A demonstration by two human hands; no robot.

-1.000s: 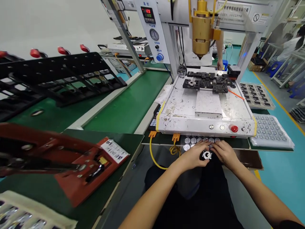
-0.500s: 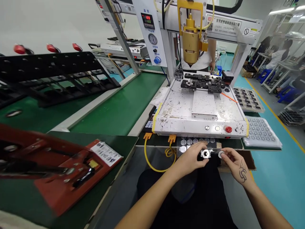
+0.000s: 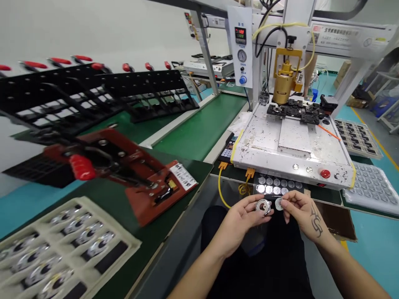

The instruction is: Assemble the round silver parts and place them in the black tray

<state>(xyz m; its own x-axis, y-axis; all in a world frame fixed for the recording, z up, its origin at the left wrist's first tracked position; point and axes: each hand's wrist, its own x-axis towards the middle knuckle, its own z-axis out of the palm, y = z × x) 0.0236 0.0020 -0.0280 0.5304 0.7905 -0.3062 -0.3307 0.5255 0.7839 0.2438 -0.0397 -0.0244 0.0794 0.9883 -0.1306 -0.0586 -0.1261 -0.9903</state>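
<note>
My left hand [image 3: 241, 220] is closed on a small silver ring-shaped metal part [image 3: 263, 207], holding it by its edge above my lap. Close to its right, my right hand [image 3: 301, 214] pinches a thin round white sticker [image 3: 279, 204] between thumb and fingertips. The sticker and the metal part are a small gap apart. Just beyond my hands lies a dark sheet [image 3: 270, 182] with rows of round silvery-white stickers, partly hidden by my fingers.
A white bench machine [image 3: 293, 158] with a gold press head [image 3: 282, 87] stands ahead. To the left are a red toggle-clamp fixture [image 3: 149, 203] and a beige tray [image 3: 132, 238] of silver metal parts. Clear plastic trays [image 3: 372, 182] lie at the right. A green conveyor [image 3: 202, 133] runs behind.
The view has swung left, bringing the beige tray into sight. My left hand has turned the metal part, and the sticker in my right hand has come closer to it.
</note>
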